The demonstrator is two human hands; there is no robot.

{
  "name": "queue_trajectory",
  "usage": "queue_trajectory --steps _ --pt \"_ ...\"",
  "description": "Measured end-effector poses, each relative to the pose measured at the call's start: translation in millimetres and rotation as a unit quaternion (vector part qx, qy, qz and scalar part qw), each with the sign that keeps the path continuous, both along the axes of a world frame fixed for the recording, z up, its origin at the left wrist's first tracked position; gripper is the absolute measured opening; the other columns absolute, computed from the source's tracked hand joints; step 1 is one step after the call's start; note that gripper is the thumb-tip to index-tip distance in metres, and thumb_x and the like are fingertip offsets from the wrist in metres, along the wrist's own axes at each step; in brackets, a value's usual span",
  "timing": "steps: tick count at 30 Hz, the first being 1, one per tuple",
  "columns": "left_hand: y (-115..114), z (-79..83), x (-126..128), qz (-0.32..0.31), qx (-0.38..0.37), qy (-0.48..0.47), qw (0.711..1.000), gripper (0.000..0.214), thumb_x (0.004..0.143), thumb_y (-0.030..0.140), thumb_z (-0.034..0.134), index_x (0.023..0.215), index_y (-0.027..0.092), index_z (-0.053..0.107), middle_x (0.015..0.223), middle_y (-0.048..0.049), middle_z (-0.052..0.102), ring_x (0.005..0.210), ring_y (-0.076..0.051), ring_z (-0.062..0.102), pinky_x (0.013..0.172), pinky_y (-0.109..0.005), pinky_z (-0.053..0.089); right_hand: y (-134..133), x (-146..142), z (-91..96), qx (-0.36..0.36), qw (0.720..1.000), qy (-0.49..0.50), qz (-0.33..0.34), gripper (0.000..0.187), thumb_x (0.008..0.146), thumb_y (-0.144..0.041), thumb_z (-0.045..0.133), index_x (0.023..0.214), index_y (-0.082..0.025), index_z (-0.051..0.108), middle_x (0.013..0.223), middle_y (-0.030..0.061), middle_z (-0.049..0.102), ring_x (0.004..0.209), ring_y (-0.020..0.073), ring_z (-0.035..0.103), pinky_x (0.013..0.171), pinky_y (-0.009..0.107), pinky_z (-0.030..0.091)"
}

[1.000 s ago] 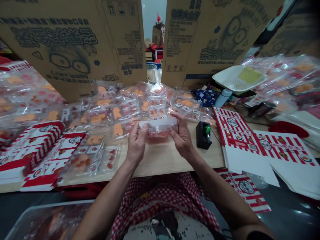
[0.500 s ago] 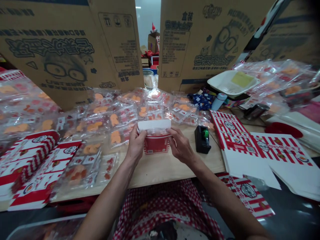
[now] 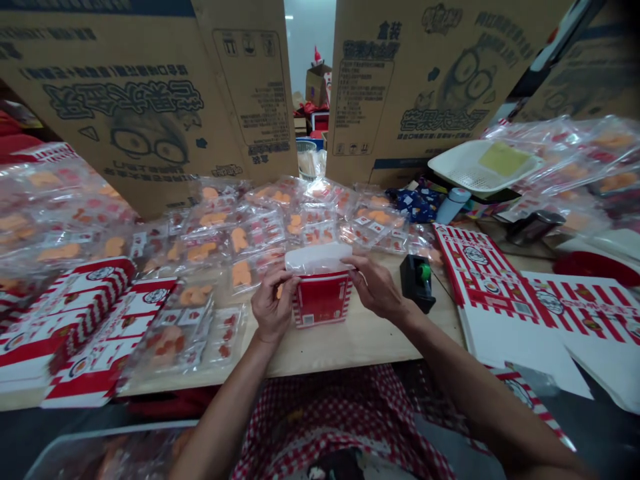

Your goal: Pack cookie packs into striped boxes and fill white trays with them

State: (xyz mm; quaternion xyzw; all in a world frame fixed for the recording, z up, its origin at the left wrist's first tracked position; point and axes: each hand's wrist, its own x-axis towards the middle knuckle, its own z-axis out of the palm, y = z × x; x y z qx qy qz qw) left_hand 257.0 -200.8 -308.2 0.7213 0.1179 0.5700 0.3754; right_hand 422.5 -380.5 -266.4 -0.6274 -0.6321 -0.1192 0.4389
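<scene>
A red carton with striped side edges (image 3: 324, 299) stands upright on the wooden table in front of me. Its white top flap (image 3: 319, 257) is raised at the back. My left hand (image 3: 273, 303) pinches the carton's upper left corner between thumb and fingers. On the opposite side my right hand (image 3: 376, 285) grips the upper right corner, fingers along the rim by the flap. The inside of the carton is hidden behind its front wall. A black tape dispenser (image 3: 418, 283) sits just right of my right hand.
Clear bags with orange pieces (image 3: 203, 248) cover the table's back and left. Folded striped cartons (image 3: 117, 333) lie at left, flat ones (image 3: 493, 280) at right. Big cardboard sheets (image 3: 165, 100) rise behind, and a white basket (image 3: 483, 180) stands at the back right.
The carton now shows more of its front face, and its flap leans differently. My left hand has shifted its fingers at the corner. The whole view has slid slightly.
</scene>
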Motion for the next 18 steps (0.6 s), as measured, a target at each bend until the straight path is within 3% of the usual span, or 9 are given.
queue_trajectory --steps 4,7,12,16,18 --pt "-9.0 9.0 -10.9 0.0 -0.047 -0.046 0.998 0.036 0.087 0.032 0.076 0.117 0.022 0.061 0.094 -0.0023 0.069 0.081 -0.014 0.068 0.075 -0.027 0.056 -1.5 -12.5 -2.8 0.003 0.999 -0.015 0.029 0.041 0.101 -0.012 0.041 0.135 -0.03 0.055 0.119 0.01 0.057 0.11 0.0226 0.061 0.091 0.038 0.055" --pt "-13.0 15.0 -23.7 0.018 -0.022 -0.005 1.0 0.016 0.089 0.033 0.072 0.096 0.02 0.068 0.089 -0.0037 0.07 0.084 -0.016 0.068 0.076 -0.028 0.054 -2.6 -23.6 -1.8 0.008 0.999 -0.011 0.045 0.036 0.099 -0.013 0.045 0.13 -0.027 0.057 0.112 0.0101 0.057 0.104 0.0226 0.06 0.088 0.037 0.055" --pt "-11.9 31.4 -45.4 -0.039 -0.032 0.125 0.991 0.019 0.095 0.03 0.063 0.081 0.019 0.068 0.066 0.0029 0.06 0.06 -0.011 0.054 0.062 -0.023 0.044 -4.9 -36.3 2.2 -0.001 0.998 0.002 0.058 0.022 0.1 -0.013 0.046 0.113 -0.024 0.06 0.104 0.0087 0.056 0.097 0.0222 0.06 0.084 0.036 0.054" --pt "-13.4 44.0 -51.4 -0.081 -0.03 0.172 0.981 0.016 0.096 0.027 0.062 0.085 0.019 0.069 0.071 0.0017 0.063 0.064 -0.01 0.056 0.067 -0.022 0.045 -8.7 -41.5 4.3 0.006 0.998 0.046 0.047 0.024 0.1 -0.011 0.047 0.117 -0.024 0.058 0.106 0.0079 0.059 0.097 0.0201 0.061 0.085 0.033 0.053" --pt "-16.2 44.1 -51.9 -0.107 -0.064 0.13 0.984 0.012 0.096 0.026 0.063 0.105 0.021 0.069 0.083 -0.0003 0.069 0.074 -0.012 0.062 0.073 -0.022 0.048 -11.1 -43.3 4.7 0.019 0.997 0.06 0.045 0.027 0.1 -0.01 0.048 0.122 -0.024 0.057 0.108 0.0079 0.061 0.099 0.0201 0.062 0.086 0.033 0.053"
